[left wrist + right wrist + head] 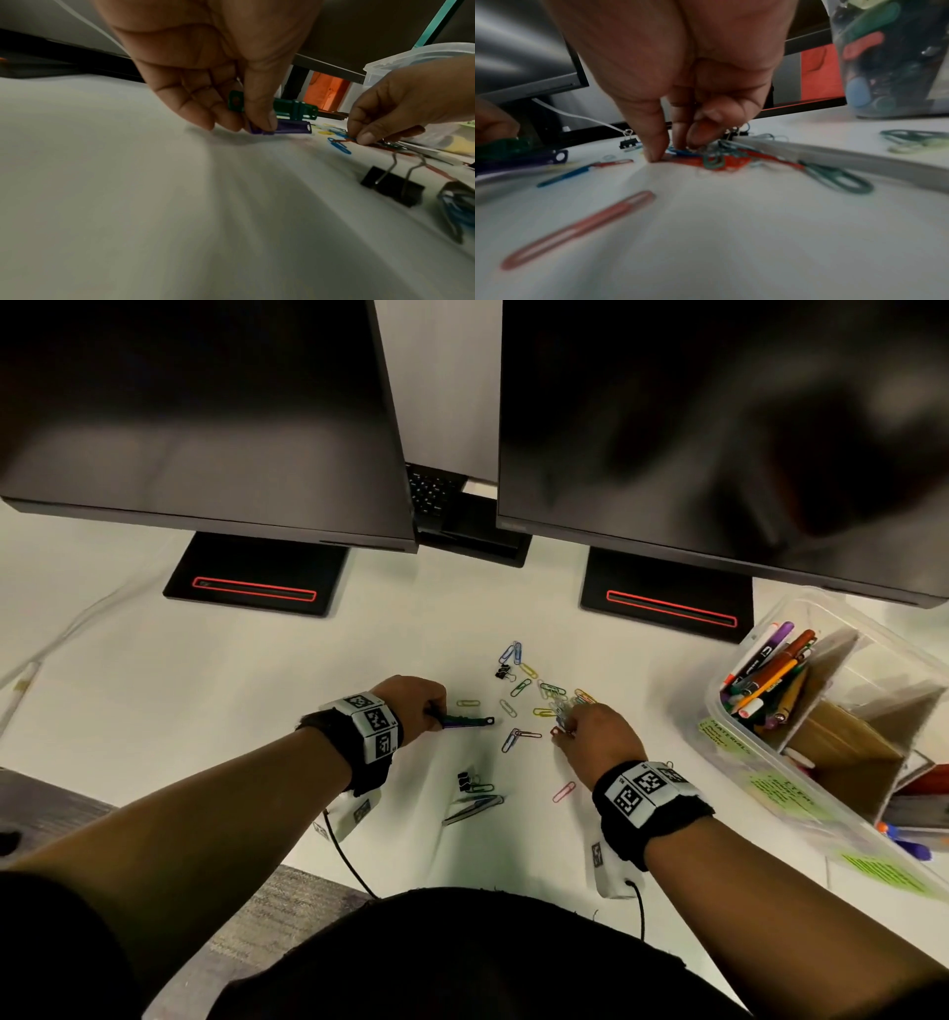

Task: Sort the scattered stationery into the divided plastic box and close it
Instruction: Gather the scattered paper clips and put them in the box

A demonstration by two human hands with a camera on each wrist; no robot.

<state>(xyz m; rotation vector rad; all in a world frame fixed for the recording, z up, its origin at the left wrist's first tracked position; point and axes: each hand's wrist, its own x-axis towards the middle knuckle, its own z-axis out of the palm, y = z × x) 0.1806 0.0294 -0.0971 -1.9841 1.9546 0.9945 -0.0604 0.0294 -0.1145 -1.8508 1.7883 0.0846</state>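
Observation:
Coloured paper clips [534, 695] lie scattered on the white desk. My left hand [436, 711] pinches two pens just above the desk, a green one [290, 107] and a purple one [287, 128], with the thumb [259, 113] pressed over them. My right hand [565, 726] has its fingertips [654, 150] down on a bunch of paper clips [713, 160] and pinches them. The divided plastic box [744, 757] stands open at the right, with pens [770, 675] upright in its far compartment. Its lid is not in view.
Black binder clips [505, 672] [464, 780] [393, 186], a pink paper clip [563, 792] [577, 229] and a grey metal piece [472, 809] lie near my hands. Two monitors on black stands [257, 577] [667, 603] fill the back. Wrist cables [354, 865] trail toward me.

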